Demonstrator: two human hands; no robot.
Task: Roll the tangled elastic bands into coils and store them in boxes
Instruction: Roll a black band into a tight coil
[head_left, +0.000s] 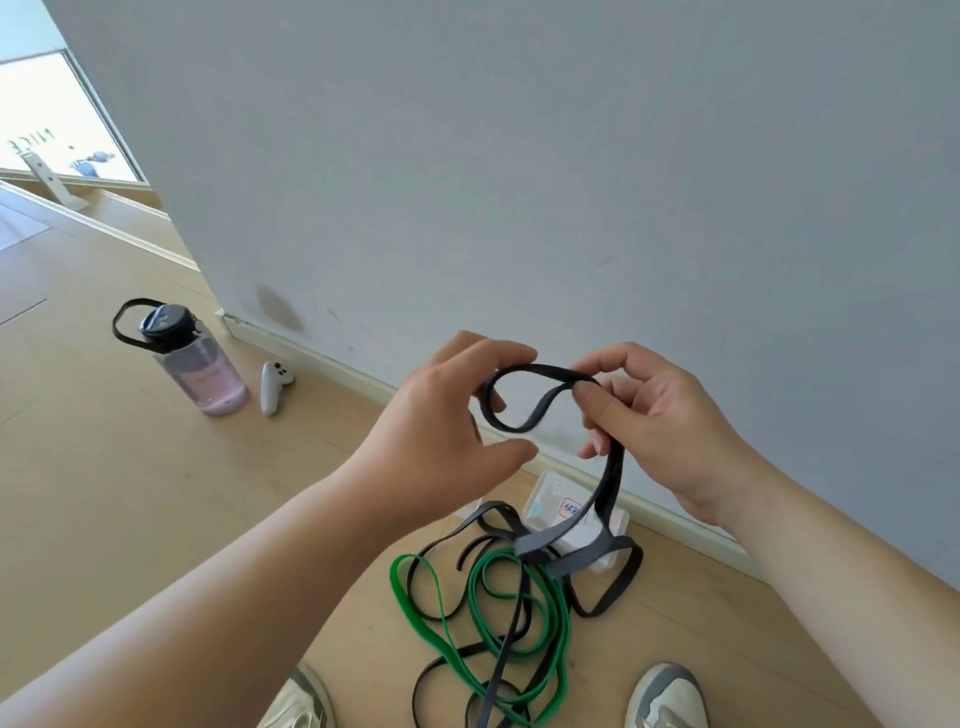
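Your left hand (447, 415) and right hand (670, 421) each keep a pinching grip on the black elastic band (545, 371). Its small loop lies sideways between them, and its tail hangs down to the tangle with the green band (400, 587) on the floor (156, 519).

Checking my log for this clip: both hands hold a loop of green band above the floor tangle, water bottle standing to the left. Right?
Not quite. In the head view the loop held by the left hand and right hand is black band; the green band lies tangled on the floor. The water bottle does stand to the left.
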